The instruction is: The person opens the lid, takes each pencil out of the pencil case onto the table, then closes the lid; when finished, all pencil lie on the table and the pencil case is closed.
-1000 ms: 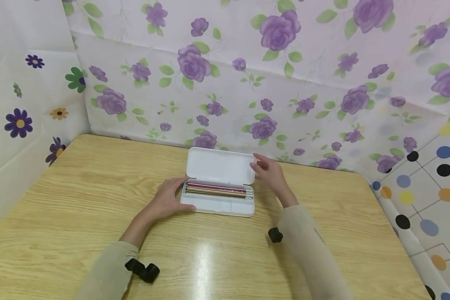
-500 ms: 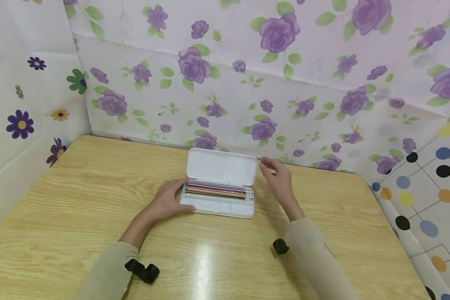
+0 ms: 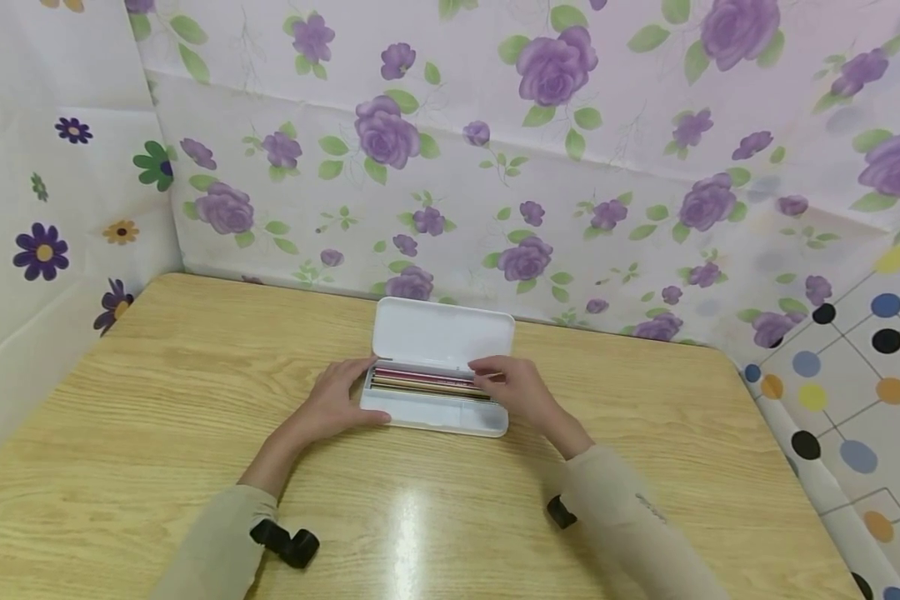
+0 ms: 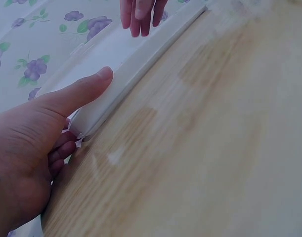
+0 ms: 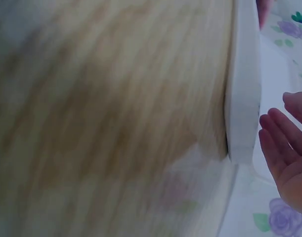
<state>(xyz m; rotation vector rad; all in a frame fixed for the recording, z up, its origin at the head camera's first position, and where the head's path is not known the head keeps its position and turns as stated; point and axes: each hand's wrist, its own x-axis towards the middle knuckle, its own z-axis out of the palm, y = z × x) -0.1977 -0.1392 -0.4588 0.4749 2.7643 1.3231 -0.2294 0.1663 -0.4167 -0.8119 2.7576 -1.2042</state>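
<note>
A white pencil case lies on the table, its lid folded back on the hinge. Several pencils, dark red and gold-coloured, lie side by side along the back of the tray. My left hand grips the case's left end, thumb on the front rim and fingers round the end, as the left wrist view also shows. Over the right end of the tray is my right hand, covering the pencils' eraser ends. In the right wrist view its fingers are loosely extended, with the thumb apart.
The wood-grain table stretches out around the case. Close behind the lid hangs a purple-flowered cloth. Patterned cloths also stand along the left and right sides. A black wrist device sits on the left sleeve.
My right hand drew back from the lid's right edge, then came forward and left over the tray's right end. The left hand and the case stayed in place.
</note>
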